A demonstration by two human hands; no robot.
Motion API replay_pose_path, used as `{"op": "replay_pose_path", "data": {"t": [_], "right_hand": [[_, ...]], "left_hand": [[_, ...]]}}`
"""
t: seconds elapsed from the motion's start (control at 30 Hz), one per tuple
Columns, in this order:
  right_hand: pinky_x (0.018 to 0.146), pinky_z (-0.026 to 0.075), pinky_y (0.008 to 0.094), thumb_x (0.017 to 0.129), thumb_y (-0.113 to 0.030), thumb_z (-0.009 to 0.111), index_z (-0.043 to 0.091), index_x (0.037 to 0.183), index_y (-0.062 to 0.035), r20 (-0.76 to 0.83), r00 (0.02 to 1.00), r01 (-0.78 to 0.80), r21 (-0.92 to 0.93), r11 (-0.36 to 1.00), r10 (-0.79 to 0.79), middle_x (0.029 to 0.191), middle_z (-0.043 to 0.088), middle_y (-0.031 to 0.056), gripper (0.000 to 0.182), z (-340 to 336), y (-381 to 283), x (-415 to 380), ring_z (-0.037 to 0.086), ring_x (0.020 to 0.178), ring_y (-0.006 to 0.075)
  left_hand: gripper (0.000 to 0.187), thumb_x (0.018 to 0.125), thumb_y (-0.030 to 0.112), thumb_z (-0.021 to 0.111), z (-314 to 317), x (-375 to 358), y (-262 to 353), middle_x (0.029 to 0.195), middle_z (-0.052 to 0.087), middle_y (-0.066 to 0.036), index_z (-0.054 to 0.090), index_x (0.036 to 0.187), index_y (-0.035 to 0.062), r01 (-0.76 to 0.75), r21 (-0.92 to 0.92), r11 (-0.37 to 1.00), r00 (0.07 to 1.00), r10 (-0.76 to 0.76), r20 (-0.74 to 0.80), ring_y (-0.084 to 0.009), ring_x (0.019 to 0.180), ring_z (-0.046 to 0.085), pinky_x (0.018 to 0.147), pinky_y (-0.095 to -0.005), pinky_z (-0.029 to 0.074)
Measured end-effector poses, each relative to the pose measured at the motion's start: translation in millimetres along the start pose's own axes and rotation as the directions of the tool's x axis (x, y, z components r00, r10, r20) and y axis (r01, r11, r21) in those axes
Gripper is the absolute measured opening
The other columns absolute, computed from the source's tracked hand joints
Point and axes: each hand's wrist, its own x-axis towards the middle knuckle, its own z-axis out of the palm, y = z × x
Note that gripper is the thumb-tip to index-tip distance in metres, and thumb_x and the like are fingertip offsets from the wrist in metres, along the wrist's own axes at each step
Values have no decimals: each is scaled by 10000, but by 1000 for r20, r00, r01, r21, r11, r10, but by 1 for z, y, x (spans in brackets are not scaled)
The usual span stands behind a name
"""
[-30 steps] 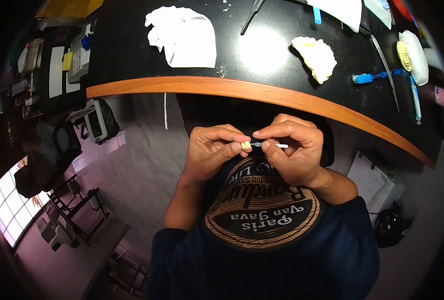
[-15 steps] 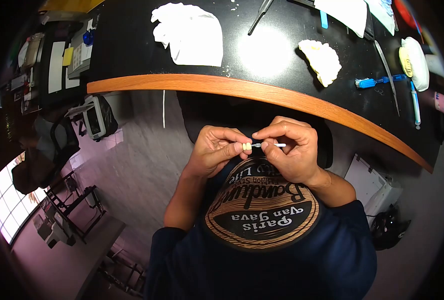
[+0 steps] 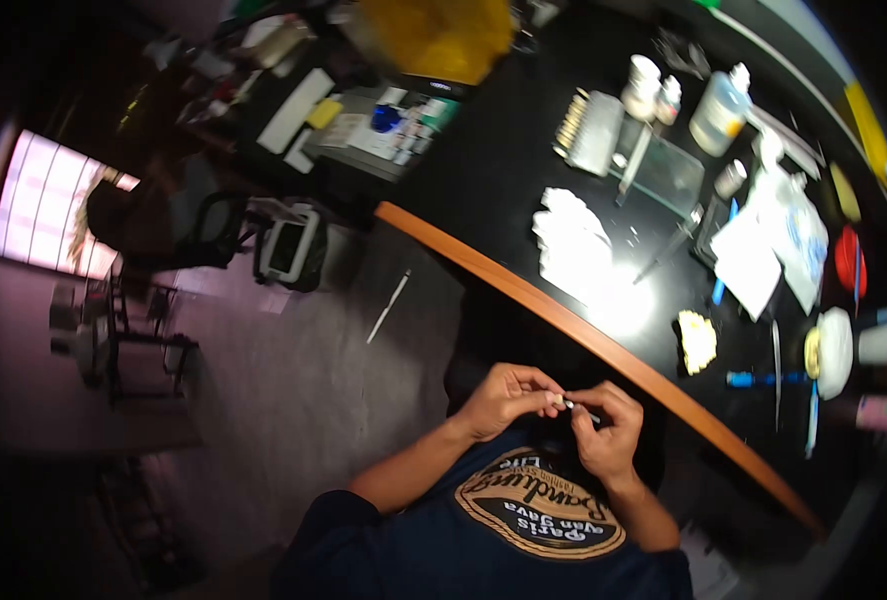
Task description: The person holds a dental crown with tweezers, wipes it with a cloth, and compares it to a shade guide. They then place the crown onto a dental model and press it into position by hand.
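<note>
Small pale tooth-like piece [image 3: 558,401] — pinched between thumb and forefinger of the left hand [image 3: 505,399], held in the air in front of the chest, below the near edge of the table. Touching it from the right, the tip of a thin white-handled tool [image 3: 573,405], gripped narrowly in the fingertips of the right hand [image 3: 605,430]; fingers of both hands curled tight, knuckles almost meeting over the piece. Too small to tell the piece's shape or which way it faces.

Just beneath the grip, a dark blue shirt with a round brown-and-black printed emblem [image 3: 541,509]. Beyond the grip, the curved wooden rim of a black table [image 3: 524,292]. On the tabletop up and to the right of the hands: a yellowish lumpy cast [image 3: 699,341], a blue-handled brush [image 3: 761,379], a white rounded object with a yellow part [image 3: 830,352]. Straight beyond the hands, a crumpled white cloth [image 3: 573,245] — and farther on, a glass slab [image 3: 664,172], a rack of small pale pieces [image 3: 588,128], a clear plastic bottle [image 3: 720,107] and two small white jars [image 3: 652,88]. Well off to the left of the grip, down on the grey floor, a thin white stick [image 3: 389,306] and a small device with a screen [image 3: 290,248]; farthest left, a bright window [image 3: 56,204].
</note>
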Motion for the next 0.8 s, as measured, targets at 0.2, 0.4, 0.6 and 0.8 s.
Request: {"op": "replay_pose_path", "data": {"t": [0.2,0.4,0.6,0.8], "right_hand": [[541,430,246,810,72,678,761,891,30,45,998,41,12,999,-42,712,649,86,123,17,-9,2,582,589,114],[538,445,252,806,58,666,767,901,12,170,974,156,-8,988,-152,725,673,84,146,38,-23,13,607,595,116],[582,514,324,792,7,670,747,943,4,224,933,280,41,959,-282,764,681,134,170,60,-26,28,671,635,234],[588,500,294,822,-5,707,741,1082,15,262,945,175,97,980,-195,763,670,106,263,67,-27,23,641,637,160]], "left_hand": [[149,977,31,683,-9,-16,-1,971,739,-116,708,1097,-53,-143,37,989,989,144,-31,-131,864,712,805,-247,579],[128,935,22,708,-25,-35,5,954,732,-98,709,1052,-30,-285,55,957,951,289,-108,-127,861,700,767,-246,565],[168,914,-36,679,-37,-45,13,962,744,-110,722,1076,-48,-456,180,872,858,484,-173,-138,879,694,804,-266,561],[175,935,-59,653,-33,-50,8,965,746,-140,713,1099,-77,-518,157,841,797,541,-267,-168,872,713,836,-278,569]]}}
